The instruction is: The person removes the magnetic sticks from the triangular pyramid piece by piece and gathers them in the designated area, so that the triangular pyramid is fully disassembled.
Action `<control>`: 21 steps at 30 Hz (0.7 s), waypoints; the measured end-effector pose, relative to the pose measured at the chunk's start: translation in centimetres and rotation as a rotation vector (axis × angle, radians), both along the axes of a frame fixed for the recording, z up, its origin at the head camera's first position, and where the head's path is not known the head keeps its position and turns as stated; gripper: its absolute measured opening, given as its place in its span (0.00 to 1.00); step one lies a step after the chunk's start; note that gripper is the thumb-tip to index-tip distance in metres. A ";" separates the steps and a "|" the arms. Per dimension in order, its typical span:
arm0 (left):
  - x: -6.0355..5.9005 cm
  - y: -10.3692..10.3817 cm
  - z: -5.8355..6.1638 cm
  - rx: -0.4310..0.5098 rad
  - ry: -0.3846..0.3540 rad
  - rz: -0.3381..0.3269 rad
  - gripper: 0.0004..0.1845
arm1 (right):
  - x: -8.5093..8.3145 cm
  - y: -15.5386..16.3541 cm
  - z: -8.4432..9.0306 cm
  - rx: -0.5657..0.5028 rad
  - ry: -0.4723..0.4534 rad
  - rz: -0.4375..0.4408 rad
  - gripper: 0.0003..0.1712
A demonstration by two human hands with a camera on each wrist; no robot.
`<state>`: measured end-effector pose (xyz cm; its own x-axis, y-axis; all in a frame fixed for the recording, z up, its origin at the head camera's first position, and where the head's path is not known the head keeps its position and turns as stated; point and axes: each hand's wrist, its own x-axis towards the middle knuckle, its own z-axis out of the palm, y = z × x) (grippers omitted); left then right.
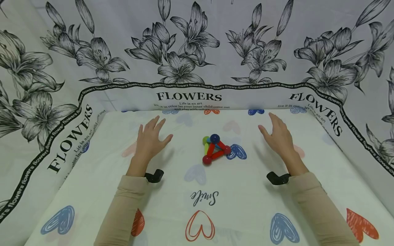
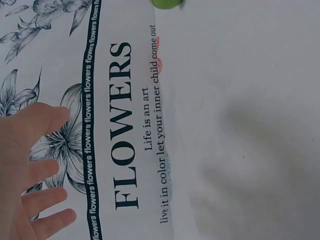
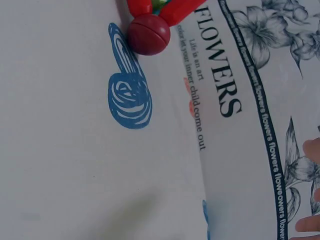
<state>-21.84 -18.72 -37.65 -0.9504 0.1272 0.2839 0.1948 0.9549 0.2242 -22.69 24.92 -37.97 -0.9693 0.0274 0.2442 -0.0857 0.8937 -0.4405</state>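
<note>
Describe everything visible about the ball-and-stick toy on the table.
The ball-and-stick toy is a small pyramid of glossy, plastic-looking red rods joined by balls: blue on top, red at two near corners, green at the back, with a yellow-green rod behind. It stands on the heart-printed cloth, partly over a blue heart, midway between the left hand and right hand; neither touches it.

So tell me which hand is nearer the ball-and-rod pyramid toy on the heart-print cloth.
Right, narrowly. The right hand hovers right of the red, blue and green ball-and-rod pyramid toy; the left hand hovers slightly farther off, left.
</note>
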 end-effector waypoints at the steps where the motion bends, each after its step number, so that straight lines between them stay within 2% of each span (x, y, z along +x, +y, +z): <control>1: 0.1 0.1 0.0 0.020 0.020 -0.025 0.36 | 0.1 -0.1 0.0 -0.010 -0.004 0.006 0.42; 7: 0.8 0.5 -0.4 0.148 0.164 -0.151 0.29 | 0.8 -0.8 0.1 -0.053 -0.031 0.045 0.41; 10: 1.1 0.9 -0.7 0.231 0.190 -0.211 0.26 | 1.1 -1.1 -0.1 -0.095 -0.034 0.070 0.40; 16: 1.7 1.9 -0.8 0.356 0.197 -0.316 0.23 | 1.8 -2.1 -0.3 -0.193 -0.021 0.106 0.40; 21: 1.8 2.6 -0.7 0.397 0.161 -0.347 0.22 | 2.1 -2.9 -0.7 -0.212 -0.001 0.131 0.37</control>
<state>-20.02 -16.10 -38.37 -0.8120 0.2793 0.5124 0.5452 0.6765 0.4951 -20.57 21.98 -38.65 -0.9683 -0.0477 0.2454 -0.1939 0.7626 -0.6171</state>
